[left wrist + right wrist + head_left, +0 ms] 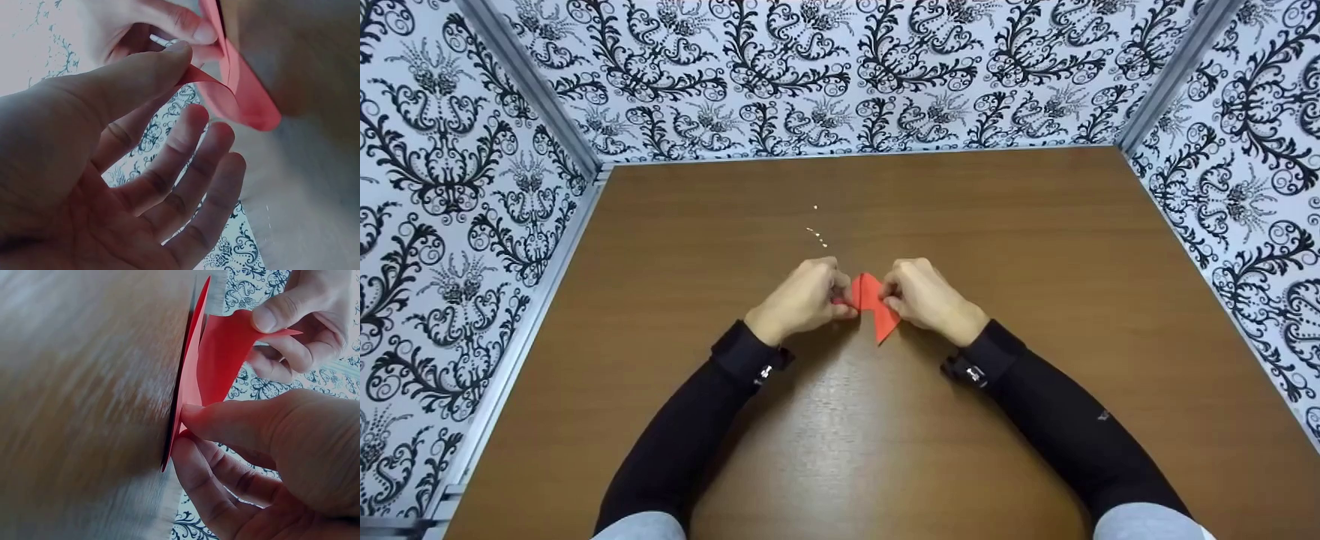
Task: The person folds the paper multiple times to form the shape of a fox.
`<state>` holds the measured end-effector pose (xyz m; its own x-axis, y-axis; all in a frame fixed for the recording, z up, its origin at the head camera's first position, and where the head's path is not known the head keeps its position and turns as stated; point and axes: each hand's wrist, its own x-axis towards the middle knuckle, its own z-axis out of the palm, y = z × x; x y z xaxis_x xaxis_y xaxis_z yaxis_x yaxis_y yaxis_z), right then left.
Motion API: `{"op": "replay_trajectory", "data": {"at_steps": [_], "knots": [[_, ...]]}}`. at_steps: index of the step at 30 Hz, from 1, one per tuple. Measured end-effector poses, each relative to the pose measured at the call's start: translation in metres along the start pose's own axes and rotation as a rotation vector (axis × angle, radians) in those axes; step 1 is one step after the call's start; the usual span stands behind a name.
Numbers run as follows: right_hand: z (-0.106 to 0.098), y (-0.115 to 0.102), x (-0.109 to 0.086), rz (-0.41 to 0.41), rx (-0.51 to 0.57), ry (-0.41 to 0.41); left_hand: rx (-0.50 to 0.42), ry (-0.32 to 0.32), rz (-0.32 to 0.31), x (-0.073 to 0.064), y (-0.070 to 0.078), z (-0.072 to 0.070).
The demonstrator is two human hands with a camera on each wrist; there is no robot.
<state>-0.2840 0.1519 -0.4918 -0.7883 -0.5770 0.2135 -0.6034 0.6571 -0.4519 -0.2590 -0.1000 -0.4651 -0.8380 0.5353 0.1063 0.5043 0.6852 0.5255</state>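
A red piece of folded paper (868,291) is held between both hands over the middle of the wooden table. My left hand (810,296) pinches one flap of it between thumb and forefinger, and in the left wrist view the other fingers spread loosely below. That flap bends up in a curve in the right wrist view, where the red paper (222,354) shows a layered edge close over the table. With thumb and fingertips, my right hand (930,296) grips the right part of the sheet. A pointed corner hangs toward me between the hands.
Small pale specks (817,237) lie on the brown wooden table (997,217) beyond the left hand. Walls with black-and-white scroll patterns (825,75) enclose the table at the back and both sides, with grey metal strips at the corners.
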Motion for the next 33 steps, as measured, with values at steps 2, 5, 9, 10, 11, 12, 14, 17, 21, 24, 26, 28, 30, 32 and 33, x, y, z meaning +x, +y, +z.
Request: {"op": "replay_trajectory", "data": {"at_steps": [2, 5, 9, 10, 11, 12, 14, 17, 21, 24, 26, 28, 30, 32, 33], "knots": [[0.0, 0.0, 0.0, -0.005, -0.002, 0.002, 0.012, -0.001, 0.016, 0.0, 0.0, 0.003], [0.0, 0.0, 0.001, -0.01, -0.006, 0.006, 0.017, -0.001, 0.044, -0.001, 0.001, 0.008], [0.001, 0.001, 0.002, 0.002, 0.005, 0.002, 0.036, 0.007, 0.072, -0.002, 0.001, 0.013], [0.001, 0.001, 0.002, 0.005, 0.008, -0.001, 0.038, 0.011, 0.081, -0.003, 0.001, 0.014], [0.001, 0.001, 0.002, 0.008, 0.01, -0.005, 0.044, 0.014, 0.089, -0.003, 0.001, 0.015], [0.001, 0.001, 0.002, 0.011, 0.01, -0.007, 0.051, 0.017, 0.096, -0.003, 0.001, 0.016], [0.0, 0.0, 0.001, 0.01, 0.006, -0.009, 0.056, 0.023, 0.111, -0.002, 0.001, 0.018], [0.0, 0.001, 0.001, 0.01, 0.004, -0.007, 0.068, 0.024, 0.124, -0.002, 0.001, 0.02], [-0.001, 0.0, 0.002, 0.014, 0.006, -0.005, 0.092, 0.021, 0.135, -0.001, 0.002, 0.021], [-0.002, 0.0, 0.002, 0.015, 0.003, -0.003, 0.108, 0.015, 0.147, -0.002, 0.003, 0.021], [-0.001, -0.001, 0.002, 0.017, 0.003, -0.001, 0.114, 0.006, 0.155, -0.002, 0.004, 0.022], [-0.001, -0.001, 0.001, 0.018, 0.004, -0.001, 0.124, -0.003, 0.16, -0.002, 0.004, 0.022], [-0.001, -0.001, 0.001, 0.023, 0.007, -0.003, 0.131, -0.009, 0.159, -0.002, 0.003, 0.023], [0.0, -0.001, 0.0, 0.026, 0.011, -0.006, 0.131, -0.016, 0.151, -0.002, 0.003, 0.024], [0.0, -0.001, 0.0, 0.026, 0.012, -0.007, 0.13, -0.018, 0.147, -0.002, 0.003, 0.024]]}}
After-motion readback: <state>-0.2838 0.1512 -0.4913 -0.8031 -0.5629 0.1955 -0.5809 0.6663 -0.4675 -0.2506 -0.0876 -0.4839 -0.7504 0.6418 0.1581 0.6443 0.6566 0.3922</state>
